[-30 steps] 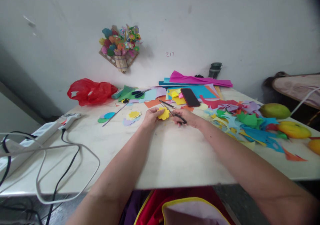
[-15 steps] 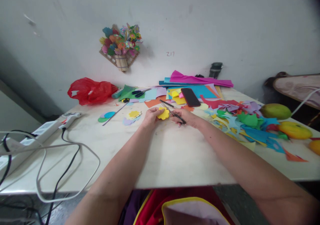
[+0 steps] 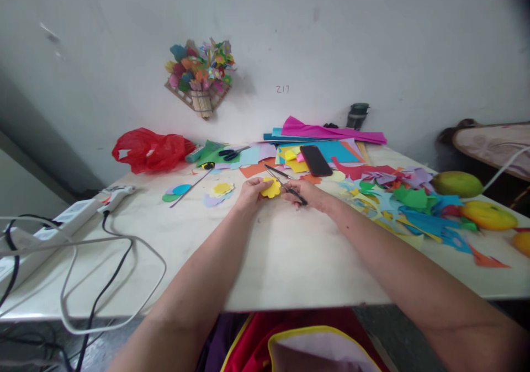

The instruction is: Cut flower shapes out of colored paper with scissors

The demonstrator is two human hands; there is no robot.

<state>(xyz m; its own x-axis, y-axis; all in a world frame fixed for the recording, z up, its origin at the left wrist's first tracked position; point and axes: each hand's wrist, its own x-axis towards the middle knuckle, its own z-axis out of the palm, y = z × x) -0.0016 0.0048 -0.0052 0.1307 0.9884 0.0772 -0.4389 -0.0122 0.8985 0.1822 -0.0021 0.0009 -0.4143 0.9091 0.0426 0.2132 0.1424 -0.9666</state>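
Note:
Between the thumb and fingers of my left hand (image 3: 250, 191) is a yellow paper flower (image 3: 271, 188) with scalloped edges. My right hand (image 3: 305, 192) is closed around the dark handles of a pair of scissors (image 3: 283, 182). Its blades are parted and lie close to the flower's right edge; I cannot tell whether they touch the paper. Left of my hands, a yellow flower cutout (image 3: 222, 188) lies on a pale one, beside lilac and light blue pieces (image 3: 215, 200). Green and blue paper discs (image 3: 181, 190) lie farther left with a thin dark strip.
A phone (image 3: 316, 161) rests on coloured paper sheets behind my hands. Paper scraps (image 3: 414, 198) and mangoes (image 3: 488, 216) cover the right side. A red plastic bag (image 3: 151, 150) and second scissors (image 3: 229, 154) lie at the back; power strips (image 3: 74, 213) and cables line the left edge.

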